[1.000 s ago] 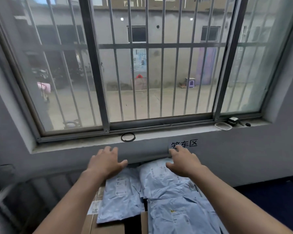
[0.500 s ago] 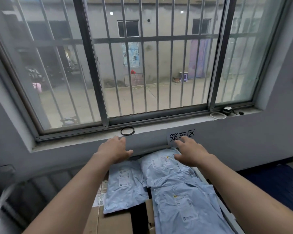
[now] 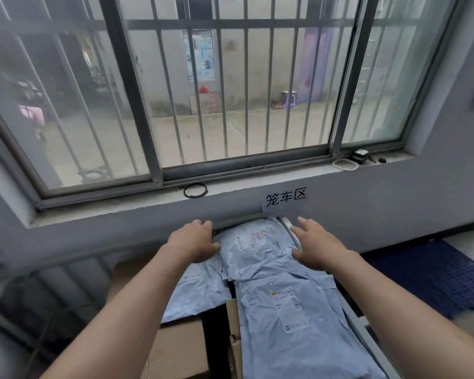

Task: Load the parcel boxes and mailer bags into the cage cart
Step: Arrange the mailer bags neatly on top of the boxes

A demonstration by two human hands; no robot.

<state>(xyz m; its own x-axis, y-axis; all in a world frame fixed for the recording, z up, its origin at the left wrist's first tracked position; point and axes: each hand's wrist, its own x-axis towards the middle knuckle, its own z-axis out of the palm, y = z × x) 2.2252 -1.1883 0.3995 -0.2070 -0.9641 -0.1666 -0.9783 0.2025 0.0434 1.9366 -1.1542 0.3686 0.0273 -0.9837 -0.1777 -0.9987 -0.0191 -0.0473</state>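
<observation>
One grey metal cage cart (image 3: 364, 332) stands under both hands, its rail (image 3: 238, 221) just beyond the fingertips. Brown cardboard parcel boxes (image 3: 181, 348) sit back toward the wrists; pale blue plastic mailer bags (image 3: 290, 324) lie atop them, between the fingers. Left hand (image 3: 195, 243) and right hand (image 3: 316, 246): fingers loosely spread, gripping nothing. Advise pressing bags flat inside the rail.
</observation>
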